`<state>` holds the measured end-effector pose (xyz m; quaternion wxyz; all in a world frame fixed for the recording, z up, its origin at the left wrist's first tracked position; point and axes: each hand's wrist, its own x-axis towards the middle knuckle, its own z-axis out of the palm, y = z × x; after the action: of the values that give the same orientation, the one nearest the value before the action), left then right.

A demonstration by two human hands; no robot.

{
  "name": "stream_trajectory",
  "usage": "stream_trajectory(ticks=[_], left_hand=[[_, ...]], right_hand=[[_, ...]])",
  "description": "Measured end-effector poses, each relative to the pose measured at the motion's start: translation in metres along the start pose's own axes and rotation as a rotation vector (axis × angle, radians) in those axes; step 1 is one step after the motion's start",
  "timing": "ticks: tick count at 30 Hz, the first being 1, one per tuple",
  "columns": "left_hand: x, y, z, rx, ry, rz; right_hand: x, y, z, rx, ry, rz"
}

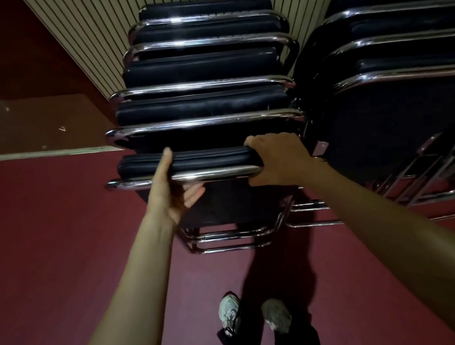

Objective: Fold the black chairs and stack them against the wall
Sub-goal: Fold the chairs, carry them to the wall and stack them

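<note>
Left hand (173,189) and right hand (279,159) grip the front chair (210,160) at its top edge, where it leans on the stack (201,68) by the wall (80,32) — let go crooked, its feet could slide out across the floor (53,224).

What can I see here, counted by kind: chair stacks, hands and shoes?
Stacks of black chairs: 2, the left stack and the right stack
Hands: 2, the left hand and the right hand, both gripping the front chair of the left stack
Shoes: 2, the left shoe and the right shoe
Total: 6
</note>
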<state>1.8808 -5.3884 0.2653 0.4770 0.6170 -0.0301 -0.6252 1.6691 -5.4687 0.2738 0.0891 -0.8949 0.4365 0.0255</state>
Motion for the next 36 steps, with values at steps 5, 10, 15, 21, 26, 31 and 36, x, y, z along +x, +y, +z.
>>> stream_trajectory(ticks=[5, 10, 15, 21, 26, 31, 36], left_hand=[[-0.01, 0.0, -0.018, -0.033, 0.033, 0.026], [-0.011, -0.001, -0.03, -0.091, 0.025, 0.027], [0.002, 0.007, -0.029, -0.142, 0.004, -0.019], [0.012, 0.008, -0.023, -0.171, -0.014, -0.047], [0.02, 0.007, -0.032, -0.15, -0.054, -0.019], [0.032, 0.004, -0.043, -0.1, -0.08, 0.042], [0.037, 0.005, -0.031, -0.093, -0.026, 0.057]], right_hand=[[-0.011, -0.01, -0.001, 0.046, -0.067, 0.001], [-0.009, -0.013, -0.006, 0.05, -0.088, -0.014], [0.011, -0.015, 0.003, 0.125, -0.15, 0.045], [0.013, -0.006, 0.009, 0.139, -0.113, 0.086], [0.01, -0.004, 0.015, 0.166, -0.096, 0.086], [0.018, -0.003, 0.02, 0.177, -0.102, 0.045], [0.03, 0.002, 0.025, 0.15, -0.068, 0.011]])
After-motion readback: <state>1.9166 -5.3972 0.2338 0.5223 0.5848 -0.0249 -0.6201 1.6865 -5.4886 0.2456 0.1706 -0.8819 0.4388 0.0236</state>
